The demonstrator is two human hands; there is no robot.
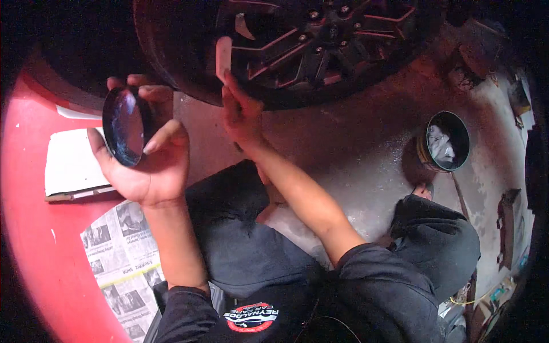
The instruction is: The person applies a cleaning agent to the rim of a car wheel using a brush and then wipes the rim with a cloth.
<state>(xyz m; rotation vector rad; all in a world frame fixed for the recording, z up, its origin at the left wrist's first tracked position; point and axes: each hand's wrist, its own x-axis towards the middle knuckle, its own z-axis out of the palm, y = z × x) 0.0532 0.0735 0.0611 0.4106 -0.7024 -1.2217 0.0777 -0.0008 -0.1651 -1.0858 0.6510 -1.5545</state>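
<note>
My left hand [150, 171] holds a shallow round dark tin or lid [124, 126] on its side, fingers curled around its rim. Its shiny inner face bears bluish marks. To its right, my right hand [240, 111] grips a flat, round-ended wooden stick [223, 58] upright between thumb and fingers. The stick's tip is in front of the edge of a vehicle wheel with a dark multi-spoke rim [330, 38] and black tire [274, 96]. Whether the stick touches the wheel cannot be told.
A white box or stack [75, 165] lies left, near newspaper sheets [122, 240] on the red floor. At right a round bucket [448, 141] holds crumpled pale material, close to my foot. A dark long object [508, 229] and assorted items lie at the far right.
</note>
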